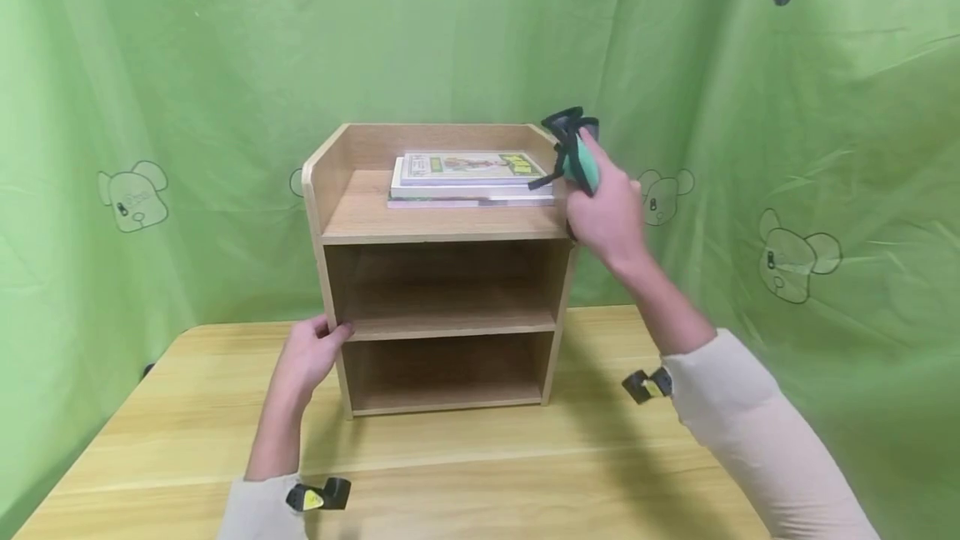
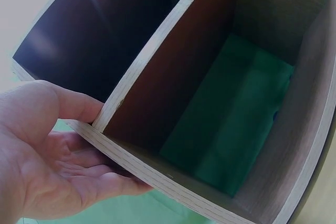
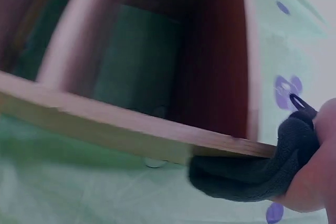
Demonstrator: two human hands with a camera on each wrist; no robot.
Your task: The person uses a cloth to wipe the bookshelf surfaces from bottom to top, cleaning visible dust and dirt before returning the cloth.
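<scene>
A small wooden shelf (image 1: pixel 450 330) stands upright on the table. My left hand (image 1: pixel 311 352) grips its left side panel, with the thumb against the front edge where the middle board (image 2: pixel 142 59) joins. In the left wrist view, the other fingers of that hand lie along the panel's outer side. At the upper right side panel, my right hand (image 1: pixel 611 211) holds a green and dark cloth (image 1: pixel 582 165) with black edging and a loop. In the right wrist view, the dark cloth (image 3: pixel 241 177) lies against the panel's outer face; most right-hand fingers are hidden.
Several books (image 1: pixel 472 177) lie stacked on the shelf's top board (image 1: pixel 367 219). The light wooden table (image 1: pixel 465 473) extends in front and to both sides. A green patterned curtain (image 1: pixel 225 65) hangs behind and at the sides. Both sleeves carry small black wrist devices.
</scene>
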